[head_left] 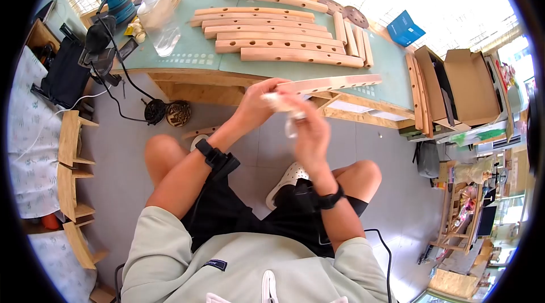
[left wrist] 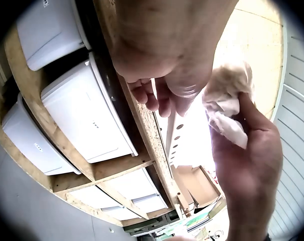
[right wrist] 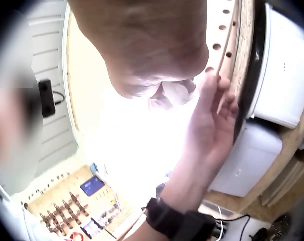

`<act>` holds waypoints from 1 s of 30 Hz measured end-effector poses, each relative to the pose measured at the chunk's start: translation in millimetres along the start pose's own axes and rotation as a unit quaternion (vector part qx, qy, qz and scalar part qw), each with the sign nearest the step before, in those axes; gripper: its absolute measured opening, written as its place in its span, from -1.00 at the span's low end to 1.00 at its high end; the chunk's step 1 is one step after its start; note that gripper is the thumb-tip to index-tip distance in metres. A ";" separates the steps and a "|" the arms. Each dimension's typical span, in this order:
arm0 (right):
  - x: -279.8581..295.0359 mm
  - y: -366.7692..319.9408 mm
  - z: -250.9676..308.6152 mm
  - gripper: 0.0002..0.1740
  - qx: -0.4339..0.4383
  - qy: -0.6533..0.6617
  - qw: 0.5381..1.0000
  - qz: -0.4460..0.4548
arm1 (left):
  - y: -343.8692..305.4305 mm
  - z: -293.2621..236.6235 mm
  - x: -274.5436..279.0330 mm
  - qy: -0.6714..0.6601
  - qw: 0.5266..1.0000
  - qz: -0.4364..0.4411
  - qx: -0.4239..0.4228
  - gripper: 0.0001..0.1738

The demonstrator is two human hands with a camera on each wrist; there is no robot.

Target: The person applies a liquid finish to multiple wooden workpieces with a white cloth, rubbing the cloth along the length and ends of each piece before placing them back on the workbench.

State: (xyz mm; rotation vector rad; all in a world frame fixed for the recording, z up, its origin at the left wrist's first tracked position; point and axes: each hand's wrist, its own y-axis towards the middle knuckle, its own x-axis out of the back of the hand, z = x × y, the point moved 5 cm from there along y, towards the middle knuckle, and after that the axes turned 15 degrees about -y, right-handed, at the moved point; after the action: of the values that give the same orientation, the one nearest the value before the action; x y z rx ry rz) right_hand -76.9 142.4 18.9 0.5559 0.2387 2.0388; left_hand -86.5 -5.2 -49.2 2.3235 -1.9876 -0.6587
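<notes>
Nearest are the pale sweatshirt [head_left: 250, 257], smooth and matte, and the black shorts [head_left: 218, 201]. Beyond the knees, the left hand [head_left: 255, 101] has its fingers curled on the left end of a drilled wooden strip [head_left: 340, 83], which reaches out to the right above the table's near edge; whether it rests there I cannot tell. The right hand [head_left: 312, 132], blurred from the head, shows in the left wrist view pinching a crumpled white cloth [left wrist: 227, 123] between thumb and fingers. The cloth is beside that left end; glare hides whether they touch.

The strip should be stiff and fairly light, though its length would let the free end dip. Its faces look smooth, so it may slide a little; the long edges near one end seem the safest hold, clear of the holes. The cloth looks soft, limp and nearly weightless, best bunched in the fingertips.

Farther off, the table [head_left: 392, 87] has a flat, blue-green top carrying more drilled strips [head_left: 301, 57], pale and slightly bowed, with short wooden pieces [head_left: 350, 40] to their right. A clear plastic bottle [head_left: 164, 27] stands to the left, near a blue sander [head_left: 117, 5]. Round perforated discs [head_left: 356, 17] lie at the far side.
</notes>
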 end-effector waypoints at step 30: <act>-34.4 13.8 -13.0 -0.52 0.208 -0.354 0.911 -0.042 | -20.6 4.3 6.9 -0.002 1.000 -0.025 -0.002 -0.58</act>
State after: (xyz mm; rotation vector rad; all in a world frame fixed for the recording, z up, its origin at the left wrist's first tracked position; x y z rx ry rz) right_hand -79.2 106.6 2.9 1.4769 0.2477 1.5754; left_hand -67.7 -6.7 -60.9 2.3797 -1.9343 -0.6704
